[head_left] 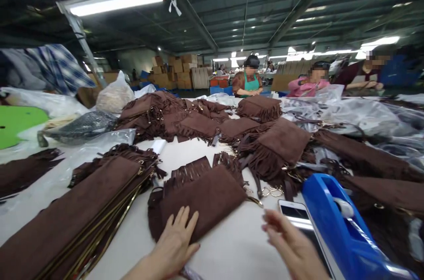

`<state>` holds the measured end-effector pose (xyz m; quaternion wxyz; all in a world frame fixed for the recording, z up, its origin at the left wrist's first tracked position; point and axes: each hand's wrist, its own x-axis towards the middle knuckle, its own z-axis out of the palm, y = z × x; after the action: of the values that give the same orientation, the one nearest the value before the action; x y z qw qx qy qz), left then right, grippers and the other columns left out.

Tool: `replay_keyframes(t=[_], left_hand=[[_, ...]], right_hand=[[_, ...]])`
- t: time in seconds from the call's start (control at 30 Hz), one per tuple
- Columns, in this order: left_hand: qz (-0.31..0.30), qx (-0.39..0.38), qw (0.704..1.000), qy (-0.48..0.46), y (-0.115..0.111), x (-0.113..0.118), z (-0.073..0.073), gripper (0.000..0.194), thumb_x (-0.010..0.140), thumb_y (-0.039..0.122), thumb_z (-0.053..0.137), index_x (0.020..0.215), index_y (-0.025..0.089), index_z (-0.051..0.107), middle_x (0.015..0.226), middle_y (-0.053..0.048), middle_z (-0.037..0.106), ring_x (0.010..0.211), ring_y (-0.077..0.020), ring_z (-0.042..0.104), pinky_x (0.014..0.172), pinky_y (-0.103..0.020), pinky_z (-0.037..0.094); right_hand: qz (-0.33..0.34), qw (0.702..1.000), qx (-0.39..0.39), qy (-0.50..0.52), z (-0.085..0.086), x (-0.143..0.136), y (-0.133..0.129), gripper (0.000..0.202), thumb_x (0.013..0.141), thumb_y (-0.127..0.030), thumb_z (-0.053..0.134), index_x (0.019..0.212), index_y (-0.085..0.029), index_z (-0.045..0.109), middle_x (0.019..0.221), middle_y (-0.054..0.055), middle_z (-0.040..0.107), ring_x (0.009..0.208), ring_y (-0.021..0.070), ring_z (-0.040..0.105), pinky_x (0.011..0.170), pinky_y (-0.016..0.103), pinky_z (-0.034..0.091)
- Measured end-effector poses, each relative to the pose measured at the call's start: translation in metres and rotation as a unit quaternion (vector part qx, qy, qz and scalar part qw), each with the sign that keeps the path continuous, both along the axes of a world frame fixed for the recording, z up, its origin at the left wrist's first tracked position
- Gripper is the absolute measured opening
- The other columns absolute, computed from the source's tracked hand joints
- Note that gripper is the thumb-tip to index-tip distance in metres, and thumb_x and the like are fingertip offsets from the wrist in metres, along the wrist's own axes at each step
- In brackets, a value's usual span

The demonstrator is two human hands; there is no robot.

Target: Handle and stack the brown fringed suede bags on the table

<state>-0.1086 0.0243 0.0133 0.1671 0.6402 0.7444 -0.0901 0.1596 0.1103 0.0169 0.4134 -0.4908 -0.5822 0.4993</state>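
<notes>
Pouch [202, 200] lies flat on the counter [238, 244], pinned by the open left hand [175, 238]. Right hand [288, 242] hovers open, empty, beside the phone [298, 218].

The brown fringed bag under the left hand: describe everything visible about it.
The brown fringed bag looks like soft suede, flat and rectangular, lying tilted on the white table. Fringe runs along its far edge and left side. A gold-coloured metal piece shows at its right corner. The left hand rests flat, fingers spread, on its near edge. The right hand hovers beside it, not touching. A stack of similar bags lies to its left.
</notes>
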Motion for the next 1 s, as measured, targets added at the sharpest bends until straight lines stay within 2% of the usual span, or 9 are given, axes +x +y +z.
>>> replay_keyframes(t=[0.1,0.17,0.3,0.43,0.53,0.63,0.8,0.93,1.0], left_hand=[[-0.022,0.020,1.000,-0.008,0.007,-0.005,0.002,0.055,0.079,0.022,0.041,0.133,0.011,0.036,0.139,-0.021,0.032,0.130,-0.0322,0.028,0.102,-0.048,0.031],[-0.029,0.037,0.998,-0.042,0.014,-0.016,0.009,0.045,0.080,0.021,0.036,0.122,0.011,0.050,0.125,-0.020,0.051,0.117,-0.0300,0.047,0.094,-0.042,0.039],[-0.031,0.049,0.995,-0.082,0.024,-0.035,0.022,0.032,0.082,0.027,0.034,0.090,0.020,0.064,0.088,-0.007,0.069,0.086,-0.0216,0.063,0.076,-0.029,0.045],[-0.034,0.063,0.994,-0.084,0.024,-0.034,0.026,0.029,0.080,0.025,0.035,0.079,0.019,0.063,0.082,-0.007,0.069,0.080,-0.0215,0.064,0.069,-0.027,0.045],[-0.033,0.084,0.993,-0.081,0.013,-0.029,0.026,0.029,0.081,0.024,0.035,0.082,0.017,0.063,0.087,-0.008,0.068,0.085,-0.0241,0.063,0.074,-0.031,0.045],[-0.034,0.130,0.980,-0.146,-0.003,-0.032,0.026,0.030,0.081,0.033,0.042,0.099,0.019,0.061,0.105,-0.007,0.064,0.098,-0.0224,0.059,0.084,-0.031,0.045],[0.072,0.226,0.930,-0.282,-0.010,-0.048,0.033,0.048,0.081,0.051,0.037,0.114,0.021,0.057,0.118,-0.005,0.060,0.110,-0.0205,0.053,0.097,-0.030,0.040],[0.142,0.264,0.890,-0.343,-0.003,-0.052,0.047,0.049,0.081,0.052,0.035,0.108,0.021,0.061,0.116,-0.003,0.061,0.110,-0.0219,0.054,0.092,-0.030,0.046],[0.152,0.282,0.885,-0.338,-0.002,-0.056,0.049,0.052,0.081,0.054,0.031,0.107,0.020,0.062,0.113,-0.003,0.063,0.107,-0.0223,0.056,0.086,-0.030,0.050]], right_hand=[[0.040,0.978,-0.153,0.134,-0.043,-0.074,-0.030,0.037,0.060,-0.039,0.061,0.091,-0.018,0.058,0.083,0.006,0.063,0.070,0.0184,0.060,0.056,0.028,0.044],[0.059,0.949,-0.233,0.204,-0.053,-0.109,-0.035,0.037,0.059,-0.038,0.064,0.087,-0.017,0.054,0.073,0.002,0.060,0.061,0.0138,0.057,0.049,0.023,0.040],[0.089,0.922,-0.294,0.237,-0.041,-0.141,-0.018,0.042,0.060,-0.047,0.068,0.084,-0.017,0.050,0.076,0.002,0.061,0.066,0.0131,0.059,0.057,0.023,0.044],[0.069,0.922,-0.314,0.215,-0.030,-0.164,-0.001,0.040,0.061,-0.047,0.062,0.084,-0.016,0.049,0.077,0.005,0.059,0.068,0.0154,0.058,0.057,0.026,0.046],[0.046,0.950,-0.247,0.185,-0.025,-0.175,-0.003,0.027,0.063,-0.034,0.050,0.085,-0.019,0.046,0.081,0.003,0.057,0.072,0.0163,0.054,0.055,0.026,0.046],[0.074,0.974,-0.144,0.156,-0.011,-0.174,-0.008,0.024,0.064,-0.030,0.044,0.084,-0.019,0.050,0.079,0.002,0.057,0.070,0.0171,0.052,0.053,0.026,0.044],[0.097,0.989,0.039,0.105,0.032,-0.170,-0.004,0.026,0.065,-0.024,0.043,0.087,-0.018,0.055,0.086,0.004,0.060,0.084,0.0206,0.052,0.079,0.032,0.041],[0.100,0.987,0.123,0.035,0.067,-0.176,-0.009,0.033,0.067,-0.019,0.038,0.094,-0.017,0.055,0.085,0.006,0.061,0.079,0.0218,0.052,0.077,0.035,0.039],[0.102,0.983,0.156,0.009,0.083,-0.172,-0.009,0.040,0.068,-0.017,0.035,0.103,-0.017,0.054,0.086,0.006,0.061,0.078,0.0214,0.052,0.076,0.035,0.039]])
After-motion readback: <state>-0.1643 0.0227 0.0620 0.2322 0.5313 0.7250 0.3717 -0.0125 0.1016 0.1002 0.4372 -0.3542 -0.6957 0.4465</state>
